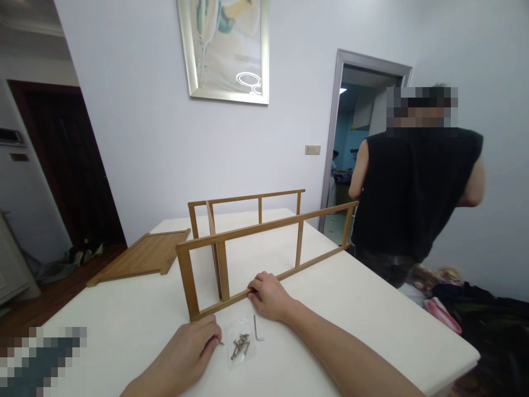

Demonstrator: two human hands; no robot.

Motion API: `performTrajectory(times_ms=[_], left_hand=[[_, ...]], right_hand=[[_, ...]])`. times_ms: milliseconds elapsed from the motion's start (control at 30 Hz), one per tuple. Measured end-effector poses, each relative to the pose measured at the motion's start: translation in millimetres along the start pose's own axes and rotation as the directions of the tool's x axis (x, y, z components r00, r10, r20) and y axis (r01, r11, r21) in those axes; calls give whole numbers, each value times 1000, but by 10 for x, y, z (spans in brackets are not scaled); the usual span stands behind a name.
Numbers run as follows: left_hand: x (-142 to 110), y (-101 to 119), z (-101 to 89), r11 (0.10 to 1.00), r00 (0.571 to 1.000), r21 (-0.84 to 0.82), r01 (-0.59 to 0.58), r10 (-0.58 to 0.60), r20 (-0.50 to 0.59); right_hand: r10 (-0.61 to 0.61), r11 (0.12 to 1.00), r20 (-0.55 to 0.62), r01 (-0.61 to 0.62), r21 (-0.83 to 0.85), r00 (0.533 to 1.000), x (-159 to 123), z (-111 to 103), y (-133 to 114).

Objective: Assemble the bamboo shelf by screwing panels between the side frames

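A wooden shelf frame (260, 229) stands on its long edge on the white table, its two ladder-like sides joined by a panel near the left end. My right hand (270, 296) is closed around the lower rail of the nearer side. Close to the frame's near left corner, my left hand (190, 347) pinches a small screw (221, 343), of which only the tip shows. Between my hands lies a clear plastic bag (240, 350) with several screws (239, 346). An L-shaped hex key (256, 331) rests just right of the bag.
A flat wooden panel (144, 256) lies at the table's left edge. The white table (351, 325) reaches to the wall with a framed picture (229, 49). A person in a black sleeveless top (413, 193) stands beyond the right edge, near a doorway and piled clothes (450, 298).
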State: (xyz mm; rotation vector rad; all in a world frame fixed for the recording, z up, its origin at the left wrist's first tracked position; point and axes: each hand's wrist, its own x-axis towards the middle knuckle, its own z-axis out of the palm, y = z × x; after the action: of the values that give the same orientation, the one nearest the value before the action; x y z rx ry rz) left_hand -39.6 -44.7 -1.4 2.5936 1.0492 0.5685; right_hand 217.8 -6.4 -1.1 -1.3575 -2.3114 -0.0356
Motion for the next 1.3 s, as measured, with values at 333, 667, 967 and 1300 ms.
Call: performTrajectory(times_ms=[333,667,967,1300], left_hand=[[76,-67,99,993,988,11,115,-113,-109],[101,-106,84,974,965,91,207,-187,-186],[180,-157,167,922,883,59,382,-346,-318],[194,-203,164,934,876,-47,353,-348,-335]], right_hand=[[-7,1000,11,8,-17,1000,4,4,3],[-29,999,-7,29,38,1000,88,107,32],[-26,999,11,26,36,1000,148,111,-8],[-24,998,24,23,51,999,144,68,-48]])
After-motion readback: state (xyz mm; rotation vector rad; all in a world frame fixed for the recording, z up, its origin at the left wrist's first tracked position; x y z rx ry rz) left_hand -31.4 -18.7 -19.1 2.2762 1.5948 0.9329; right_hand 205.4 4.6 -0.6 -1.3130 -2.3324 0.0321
